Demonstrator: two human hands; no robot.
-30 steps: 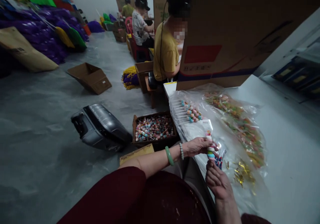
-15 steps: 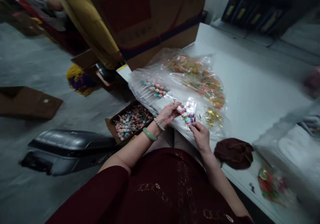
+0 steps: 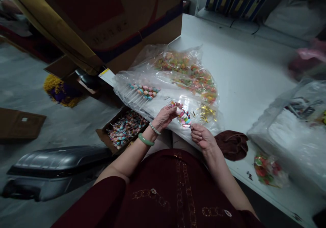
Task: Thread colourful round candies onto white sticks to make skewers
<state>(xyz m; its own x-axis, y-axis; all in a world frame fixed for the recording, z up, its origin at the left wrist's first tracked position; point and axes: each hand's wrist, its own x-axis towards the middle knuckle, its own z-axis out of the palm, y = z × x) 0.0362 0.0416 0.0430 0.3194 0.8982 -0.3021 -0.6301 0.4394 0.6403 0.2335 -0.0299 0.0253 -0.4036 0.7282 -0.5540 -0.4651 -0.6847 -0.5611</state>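
My left hand (image 3: 166, 116) is closed in a pinch on the upper end of a candy stick (image 3: 183, 116) with pink, white, green and blue pieces. A clear, shiny wrapper seems to surround it. At the lower end of the candy stick, my right hand (image 3: 202, 135) has its thumb and fingers pressed together; what lies between the fingertips is too small to make out. Gold twist ties (image 3: 207, 113) lie right of the candy. Several similar candy sticks (image 3: 147, 92) with white sticks rest on the plastic sheet (image 3: 163, 102) to the left.
A clear bag of orange and green candies (image 3: 188, 68) lies beyond my hands. Left below the table edge stands a carton full of candy sticks (image 3: 127, 127), near a dark suitcase (image 3: 63, 158). A brown cloth (image 3: 231, 144) lies at right; a large carton (image 3: 142, 20) stands behind.
The view has shifted, so the surroundings appear further left. My right hand has turned, with its fingers more curled and its fingertips just past the candy's lower end. My left hand keeps its pinch.
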